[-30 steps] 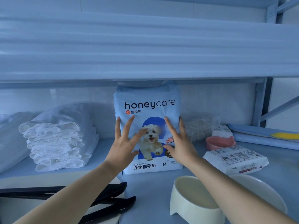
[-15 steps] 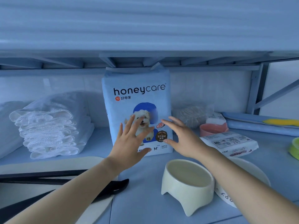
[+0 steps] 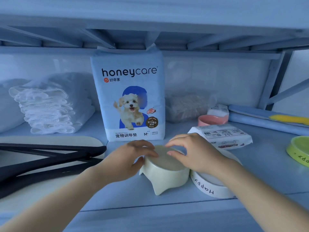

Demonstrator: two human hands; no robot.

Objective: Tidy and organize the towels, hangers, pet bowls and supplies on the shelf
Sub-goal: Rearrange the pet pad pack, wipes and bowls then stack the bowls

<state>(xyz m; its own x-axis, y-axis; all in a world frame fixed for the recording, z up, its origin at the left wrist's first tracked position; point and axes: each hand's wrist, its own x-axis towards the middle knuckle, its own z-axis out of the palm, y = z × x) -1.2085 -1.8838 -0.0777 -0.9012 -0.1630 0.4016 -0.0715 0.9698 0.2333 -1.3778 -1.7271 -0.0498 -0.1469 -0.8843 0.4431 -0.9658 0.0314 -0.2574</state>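
A cream footed pet bowl stands near the front of the blue shelf. My left hand grips its left rim, thumb on the outer wall and fingers over the edge. My right hand curls over its far right rim, thumb inside. A white bowl marked "Happy" touches the cream bowl on the right. The honeycare pad pack stands upright behind. Folded white towels are stacked at the left. Black hangers lie at the front left.
A pink bowl, a clear bag and a flat white packet sit at the right rear. A green bowl is at the right edge, a blue rolled mat behind it. The upper shelf hangs low overhead.
Both hands left the pad pack, which stays upright at the back, and came down onto the cream bowl. The view tilted lower.
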